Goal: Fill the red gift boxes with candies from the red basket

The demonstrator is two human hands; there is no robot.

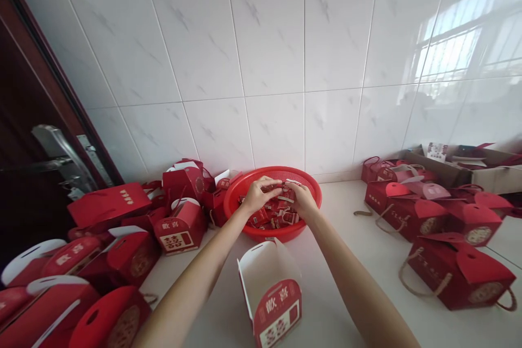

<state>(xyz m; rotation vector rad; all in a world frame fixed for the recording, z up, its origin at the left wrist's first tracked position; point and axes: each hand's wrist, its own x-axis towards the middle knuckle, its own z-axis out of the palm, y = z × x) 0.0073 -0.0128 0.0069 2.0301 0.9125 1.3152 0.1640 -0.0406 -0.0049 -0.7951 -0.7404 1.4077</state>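
Over a red plastic basket [313,185] with a perforated side, my two hands meet almost fingertip to fingertip. Between them is a small red packet [287,192], its printing too small to read. My left hand [260,194] pinches at the packet's left end with thumb and fingers. My right hand [302,199] is closed on its other end. Several small red wrapped packets [267,216] lie in the basket below. In front of it, between my forearms, stands a red and white gift box [277,310] with its top open and its white inside showing.
Many red gift boxes [181,225] crowd the left side. More red boxes with rope handles [460,272] stand on the right. An open cardboard carton [489,176] sits behind those, against the tiled wall [273,54]. A dark door with a metal handle [61,152] is at far left.
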